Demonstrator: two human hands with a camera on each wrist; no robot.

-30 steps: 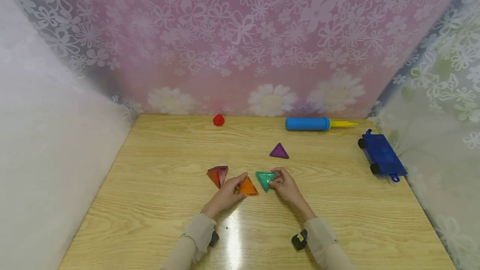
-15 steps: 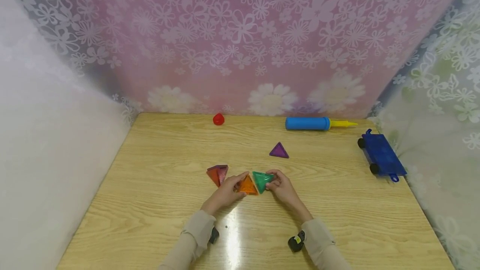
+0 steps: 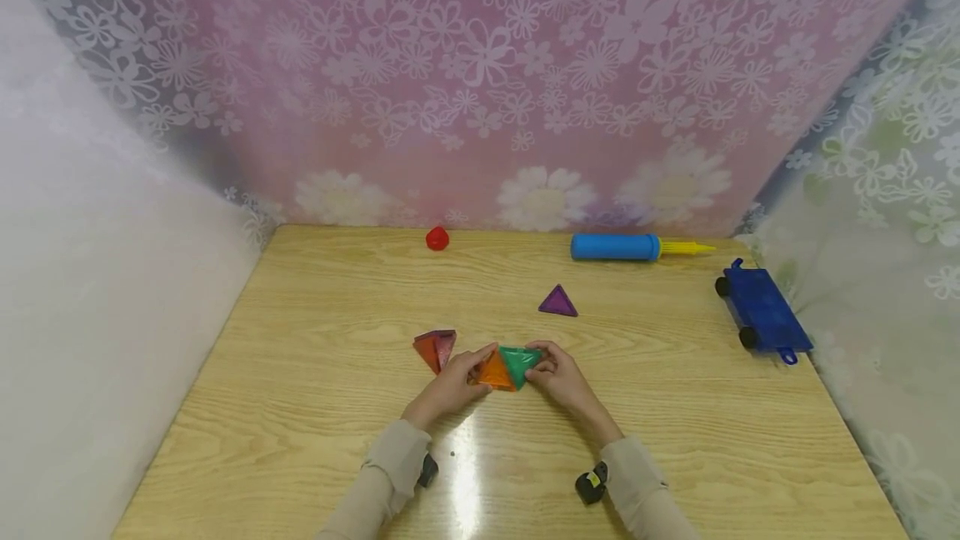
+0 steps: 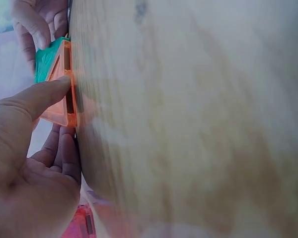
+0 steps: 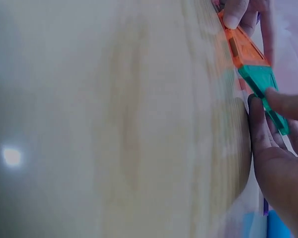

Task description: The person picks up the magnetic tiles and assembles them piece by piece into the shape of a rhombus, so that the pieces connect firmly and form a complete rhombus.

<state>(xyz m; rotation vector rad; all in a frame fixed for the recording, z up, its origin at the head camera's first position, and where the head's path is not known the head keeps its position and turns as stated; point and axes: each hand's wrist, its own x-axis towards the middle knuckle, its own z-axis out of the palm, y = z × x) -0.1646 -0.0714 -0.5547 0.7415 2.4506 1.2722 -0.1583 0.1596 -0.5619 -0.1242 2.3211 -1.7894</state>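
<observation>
orange triangle (image 3: 494, 373) and green triangle (image 3: 517, 364) touch edge to edge on the table (image 3: 322, 440) in the head view, where an uneven push would likely skew that seam; orange points away from the person, green toward them, the pair lying long left to right. the left wrist view shows the left hand (image 4: 20, 156) pinching orange between thumb and fingers. in the right wrist view, the right hand (image 5: 283, 173) similarly pinches green.
</observation>
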